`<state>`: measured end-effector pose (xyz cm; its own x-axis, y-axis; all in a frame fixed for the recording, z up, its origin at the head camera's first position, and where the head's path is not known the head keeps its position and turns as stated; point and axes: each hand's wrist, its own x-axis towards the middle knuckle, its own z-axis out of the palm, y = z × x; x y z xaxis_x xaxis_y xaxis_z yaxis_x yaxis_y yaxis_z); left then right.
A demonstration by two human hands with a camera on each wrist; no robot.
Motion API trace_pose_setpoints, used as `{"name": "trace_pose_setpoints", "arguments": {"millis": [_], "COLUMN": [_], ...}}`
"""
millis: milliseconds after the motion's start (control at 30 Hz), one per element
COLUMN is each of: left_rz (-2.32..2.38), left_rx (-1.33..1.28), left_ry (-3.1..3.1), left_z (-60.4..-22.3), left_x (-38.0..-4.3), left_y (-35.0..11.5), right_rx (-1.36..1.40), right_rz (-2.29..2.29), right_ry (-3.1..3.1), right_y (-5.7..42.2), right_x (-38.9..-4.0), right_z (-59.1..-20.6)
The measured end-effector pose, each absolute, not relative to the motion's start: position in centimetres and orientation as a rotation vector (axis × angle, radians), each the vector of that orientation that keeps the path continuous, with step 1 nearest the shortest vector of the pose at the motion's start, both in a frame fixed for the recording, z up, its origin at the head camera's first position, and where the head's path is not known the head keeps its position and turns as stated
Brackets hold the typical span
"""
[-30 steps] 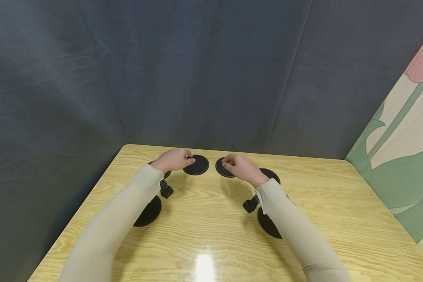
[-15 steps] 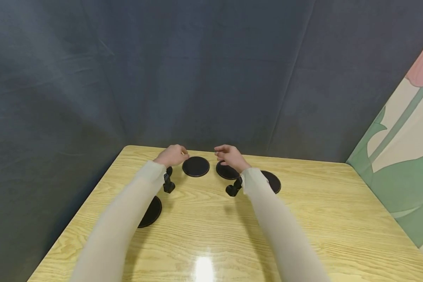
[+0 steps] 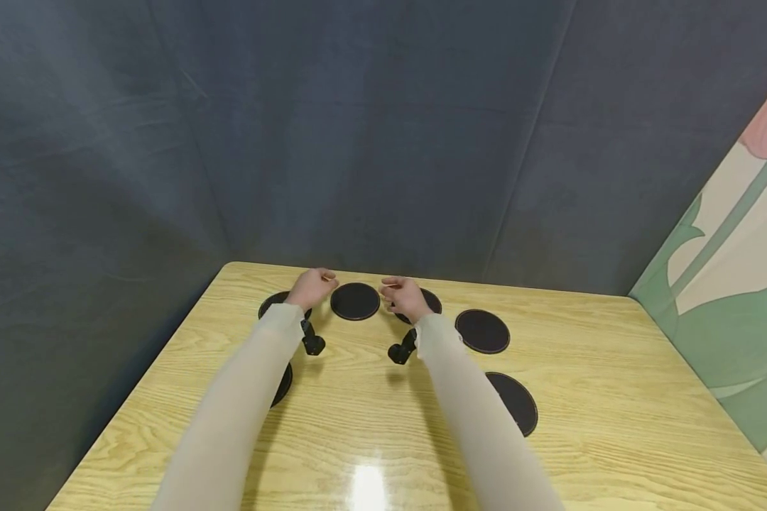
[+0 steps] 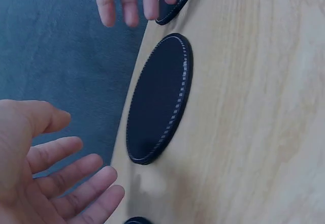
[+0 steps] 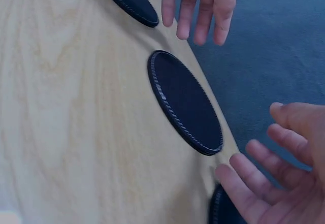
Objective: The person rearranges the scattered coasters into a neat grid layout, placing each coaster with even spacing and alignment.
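While both hands hover at the far end of the wooden surface, neither grips anything. Left hand: fingers relaxed, slightly spread, palm facing inward per left wrist view; it sits just left of the centre black disc, not touching it as far as the wrist views show. Right hand: fingers likewise loose and apart, just right of the same disc, w/ its back partly covering a second disc behind it. Centre disc lies flat on the surface, between the two hands, near the far edge; stitched rim visible in wrist views. Other discs, all black, round, flat on the surface: one far left, partly behind left wrist; one near left, mostly hidden by left sleeve; one right of the hands, fully visible; one nearer on the right, beside right sleeve. Small black camera mounts hang under both wrists. Backdrop: dark grey-blue cloth behind and to the left; a panel w/ pink-and-green flower print at right. Glare spot on the surface near the viewer. Disc material: cannot tell for certain; looks like leather or sim.
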<state>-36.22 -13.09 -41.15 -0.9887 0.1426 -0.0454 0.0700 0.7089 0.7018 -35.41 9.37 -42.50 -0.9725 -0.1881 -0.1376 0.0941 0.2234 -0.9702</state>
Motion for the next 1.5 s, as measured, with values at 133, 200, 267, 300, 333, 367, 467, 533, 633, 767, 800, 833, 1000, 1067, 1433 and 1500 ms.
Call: {"name": "trace_pose_setpoints", "arguments": {"millis": [133,200,267,300,333,367,467,533,633,767,800,833,1000,1067,1433,1500], "left_rz": [1.211,1.216,1.220,1.224,1.222,1.223,1.244,1.261,1.281,1.351,1.380,1.411,1.507,1.532,1.589,1.610], "left_rx": [0.123,0.102,0.075,0.065,0.054,0.043,0.025,0.019,0.003,-0.069,-0.089,-0.113,-0.184,-0.207,-0.257,-0.269], "left_ry": [2.792,2.781,2.766,2.758,2.753,2.748,2.739,2.726,2.707,2.662,2.649,2.631,2.568,2.545,2.514,2.508], "left_z": [-42.2,-42.5,-42.7,-42.8,-42.9,-42.9,-43.2,-43.3,-43.3,-43.3,-43.3,-43.3,-43.3,-43.4,-43.6,-43.6], "left_x": [-36.5,-36.5,-36.4,-36.3,-36.2,-36.1,-35.9,-35.9,-35.7,-35.5,-35.5,-35.5,-35.5,-35.5,-35.9,-35.9], "left_y": [-13.1,-13.0,-12.9,-12.8,-12.8,-12.7,-12.6,-12.5,-12.3,-11.8,-11.7,-11.6,-11.4,-11.4,-12.0,-12.1], "right_rx": [-0.035,-0.013,-0.003,-0.001,0.000,0.000,-0.003,0.002,-0.001,-0.006,-0.004,-0.002,-0.011,-0.020,0.023,0.060], "right_rz": [-1.801,-1.758,-1.723,-1.710,-1.701,-1.688,-1.668,-1.670,-1.669,-1.656,-1.657,-1.661,-1.694,-1.704,-1.754,-1.785], "right_ry": [2.282,2.319,2.352,2.365,2.372,2.383,2.415,2.419,2.432,2.452,2.453,2.452,2.414,2.396,2.418,2.421], "right_y": [8.8,8.7,8.6,8.6,8.6,8.6,8.5,8.4,8.2,8.0,7.9,7.9,7.6,7.6,7.2,7.1], "right_x": [-35.3,-35.3,-35.2,-35.2,-35.2,-35.1,-34.9,-34.8,-34.8,-34.9,-34.9,-34.9,-34.8,-34.7,-34.8,-34.8], "right_z": [-43.2,-43.5,-43.8,-43.9,-44.1,-44.1,-44.2,-44.2,-44.4,-44.6,-44.6,-44.6,-44.4,-44.4,-45.0,-44.9]}}
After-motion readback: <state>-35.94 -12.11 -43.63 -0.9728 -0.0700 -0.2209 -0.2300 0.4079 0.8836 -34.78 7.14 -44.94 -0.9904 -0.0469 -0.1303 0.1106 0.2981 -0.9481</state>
